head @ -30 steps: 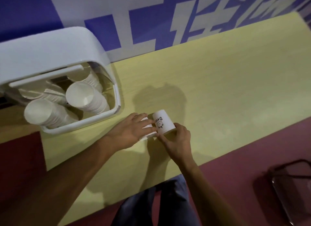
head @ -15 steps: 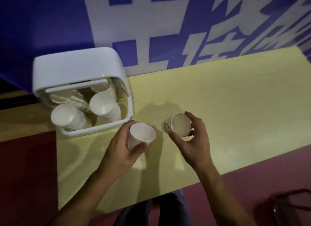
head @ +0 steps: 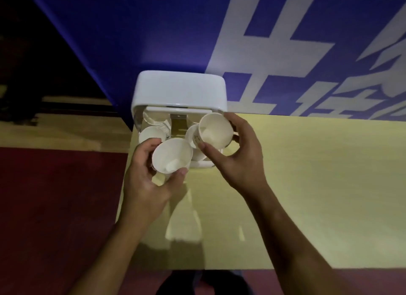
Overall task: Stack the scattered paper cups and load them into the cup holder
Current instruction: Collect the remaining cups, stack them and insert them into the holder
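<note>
Left hand (head: 144, 185), right hand (head: 239, 163): both are seen bare. Left forearm (head: 105, 250) and right forearm (head: 296, 239) are likewise uncovered down to the lower frame edge. Short-trimmed nails are noted on the left thumb (head: 182, 173) and right thumb (head: 201, 145). Dark trousers (head: 182, 283) are glimpsed at bottom centre, dim and blurred; the fabric cannot be told.

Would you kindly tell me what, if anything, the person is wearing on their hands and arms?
Nothing that shows. The left hand and right hand are bare: no gloves, and no rings that I can make out in this dim light. The left forearm and right forearm are uncovered down to the frame's lower edge, with no sleeve, watch or bracelet visible.
</note>
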Demonstrator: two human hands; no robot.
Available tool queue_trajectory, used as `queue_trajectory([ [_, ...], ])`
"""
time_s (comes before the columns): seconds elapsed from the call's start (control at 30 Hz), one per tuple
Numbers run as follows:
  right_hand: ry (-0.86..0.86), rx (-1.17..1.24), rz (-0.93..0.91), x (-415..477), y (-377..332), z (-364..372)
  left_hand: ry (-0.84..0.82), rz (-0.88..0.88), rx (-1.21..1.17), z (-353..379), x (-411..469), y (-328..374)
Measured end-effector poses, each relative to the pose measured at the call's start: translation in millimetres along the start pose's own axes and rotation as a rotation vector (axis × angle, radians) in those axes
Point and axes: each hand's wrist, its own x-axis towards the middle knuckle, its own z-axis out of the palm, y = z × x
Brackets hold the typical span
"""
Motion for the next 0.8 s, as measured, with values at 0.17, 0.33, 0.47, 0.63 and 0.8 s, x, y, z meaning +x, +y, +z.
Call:
queue_trajectory([
  [0.17, -0.04, -0.06, -0.004, 11, 12, 23, 0.051, -0.002, -0.028, -6, 4, 2],
  [0.33, -0.092, -0.097, 0.048, 15, 29, 37, 0.075, -0.011, -0.057, -9, 5, 4],
  [0.47, -0.103, -0.106, 0.088, 16, 39, 50, 0.087, -0.003, -0.022, -11, 8, 0],
  [0.63, -0.082, -0.123, 0.098, 11, 51, 60, 0.088, -0.01, 0.024, -11, 12, 0],
  [0.8, -0.106, -0.13, 0.099, 9, 52, 57, 0.076, -0.021, 0.007, -6, 17, 1],
])
